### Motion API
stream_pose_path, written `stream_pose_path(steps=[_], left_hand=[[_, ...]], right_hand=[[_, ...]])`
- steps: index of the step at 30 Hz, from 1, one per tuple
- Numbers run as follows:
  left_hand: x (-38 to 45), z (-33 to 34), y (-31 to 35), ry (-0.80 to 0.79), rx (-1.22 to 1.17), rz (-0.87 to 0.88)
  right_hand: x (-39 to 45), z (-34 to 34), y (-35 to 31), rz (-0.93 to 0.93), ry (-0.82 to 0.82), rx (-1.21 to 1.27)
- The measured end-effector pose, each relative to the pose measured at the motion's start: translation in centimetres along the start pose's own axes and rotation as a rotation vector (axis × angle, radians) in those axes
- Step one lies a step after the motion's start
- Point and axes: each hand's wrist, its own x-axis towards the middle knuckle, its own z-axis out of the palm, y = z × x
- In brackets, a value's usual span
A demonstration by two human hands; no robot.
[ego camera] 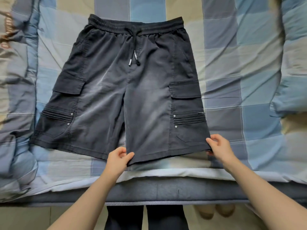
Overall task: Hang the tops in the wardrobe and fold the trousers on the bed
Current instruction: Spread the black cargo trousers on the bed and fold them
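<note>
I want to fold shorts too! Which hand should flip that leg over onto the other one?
Probably the right hand: it pinches the outer hem corner of the shorts; the left hand pinches the inner corner.

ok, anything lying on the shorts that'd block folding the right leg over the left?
Nothing visible. The shorts lie flat on the bed, and both hands already pinch the right leg's hem corners.

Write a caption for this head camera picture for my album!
Two hands, left hand and right hand, pinch the hem of dark cargo shorts spread flat on a checked bed cover.
</note>
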Motion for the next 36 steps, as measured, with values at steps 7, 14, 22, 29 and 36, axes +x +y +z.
stream_pose_path(steps=[7, 14, 22, 29, 36], left_hand=[[-0.9, 1.1, 3.2, 0.253, 0.578, 0.022], [-1.8, 11.4, 12.3, -0.300, 0.146, 0.031], [-2.4, 15.2, 14.7, -0.103, 0.404, 0.120], [-3.8, 13.7, 12.0, -0.173, 0.381, 0.254], [-3.2, 8.3, 9.6, -0.262, 0.247, 0.253]], right_hand=[[-0.8, -1.6, 2.5, 0.127, -0.177, -0.197], [-3.4, 0.0, -1.1, -0.296, -0.198, -0.444], [-5.2, -2.0, -8.7, -0.715, -0.433, -0.771], [8.4, 1.3, -19.9, -0.202, -0.061, -0.304], [11.1, 6.0, -25.7, -0.096, 0.002, 0.035]])
